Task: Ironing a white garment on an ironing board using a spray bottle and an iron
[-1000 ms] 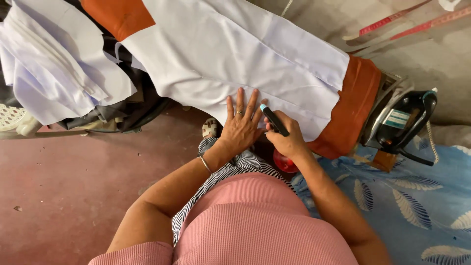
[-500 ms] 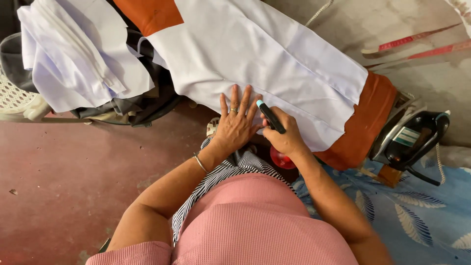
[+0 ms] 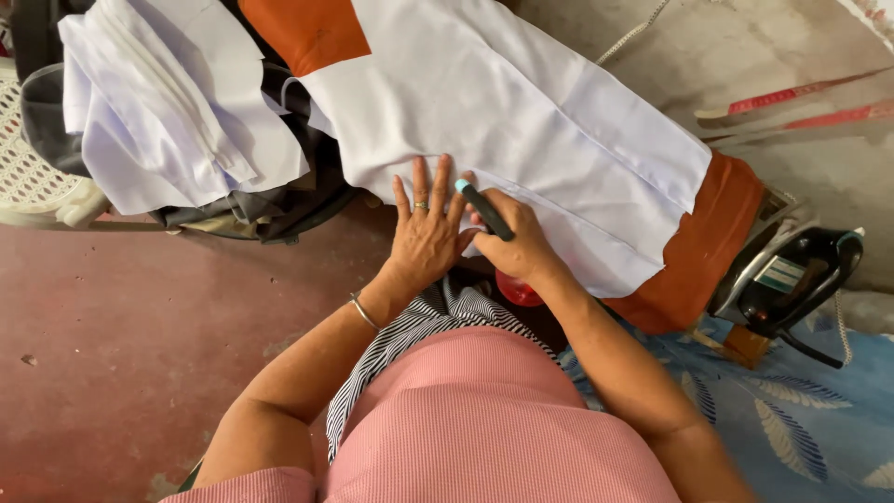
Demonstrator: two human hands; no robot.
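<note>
A white garment (image 3: 531,121) lies spread over an orange-covered ironing board (image 3: 694,256). My left hand (image 3: 424,233) rests flat on the near edge of the white cloth, fingers spread, a ring on one finger and a bangle at the wrist. Right beside it, my right hand (image 3: 517,244) is closed around a dark pen-like marker (image 3: 484,210) with a light blue tip that points up toward the cloth. The two hands touch at the thumbs.
A black electric iron (image 3: 792,275) stands at the right end of the board. A heap of white and dark clothes (image 3: 177,121) lies at the left on a white basket (image 3: 33,177). Red floor at left, blue leaf-patterned cloth (image 3: 810,419) at right.
The view has shifted, so the board and hands sit further right and lower in the frame. Both hands keep the same hold on the cloth edge and the marker.
</note>
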